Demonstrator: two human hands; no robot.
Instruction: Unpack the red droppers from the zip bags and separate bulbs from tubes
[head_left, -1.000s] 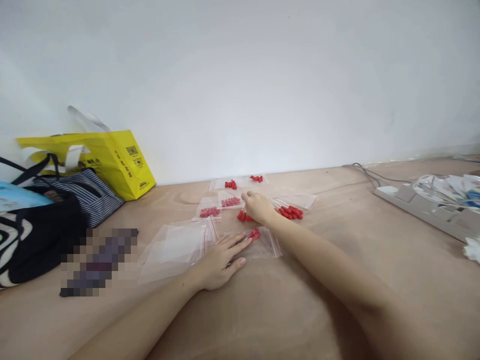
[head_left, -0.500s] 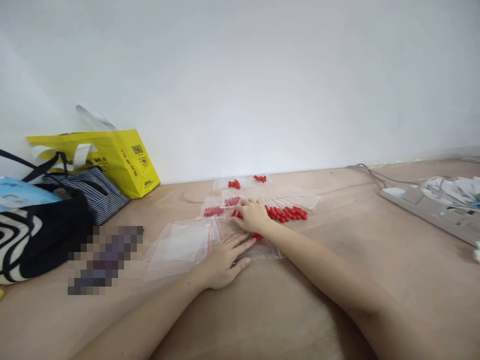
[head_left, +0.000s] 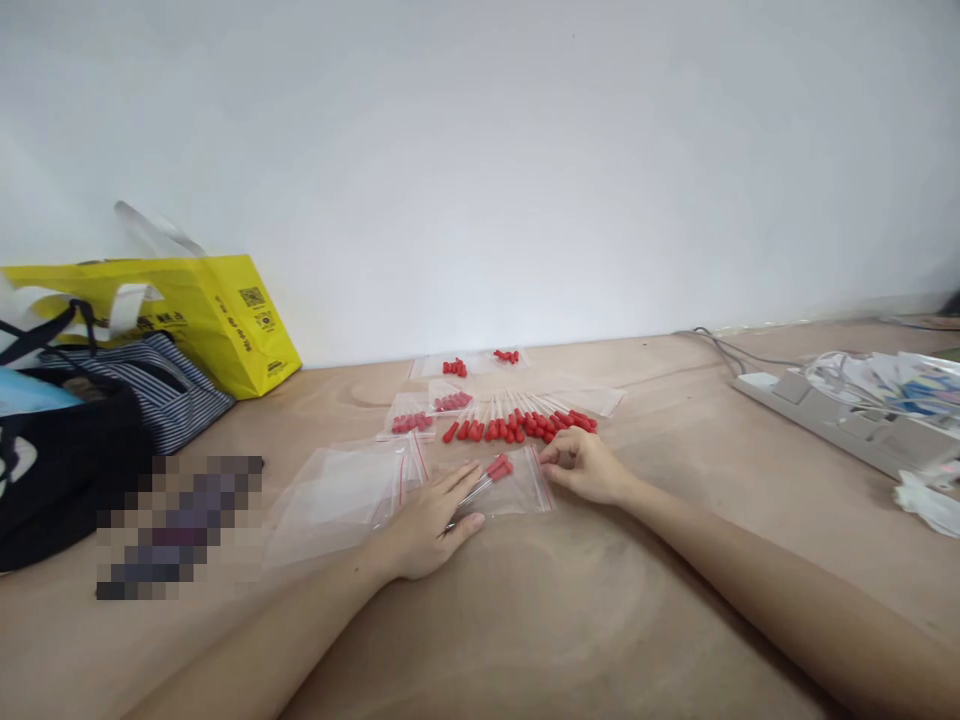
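Head view: L hand [head_left: 431,520] lies palm down on the table [head_left: 525,630]. Its fingers are spread a little, w/ the tips pressing the left part of a small clear zip bag [head_left: 521,492]. R hand [head_left: 585,467] sits at the bag's right edge, fingers curled and bunched. Thumb & index look to pinch the rim by the far right corner. Inside the bag are a few red-capped droppers [head_left: 499,467], caps toward its far side.

Just behind the bag is a loose row [head_left: 521,425] of more red-capped pieces, apart from it as far as I can tell. Left of the bag, edge overlapping it, is a pile [head_left: 345,490] of empty clear bags. Behind-left of the bag are filled packs [head_left: 409,422], w/ 2 more [head_left: 454,367] further behind by the wall. Well left of the bag sit a yellow tote [head_left: 225,310] & a striped tote [head_left: 165,395]. Well right of the bag is a power strip [head_left: 810,415] w/ cables.

Risks, as I judge them:
- The film is slick, so a tug from R hand could slide the bag out from under L hand's fingertips.
- Can't tell if the bag's mouth is sealed. If it's open, that tug could spill the droppers.
- R hand is near the row, so a careless knuckle or wrist could knock pieces and send them rolling.
- L hand pressing too hard on the thin stems could bend them
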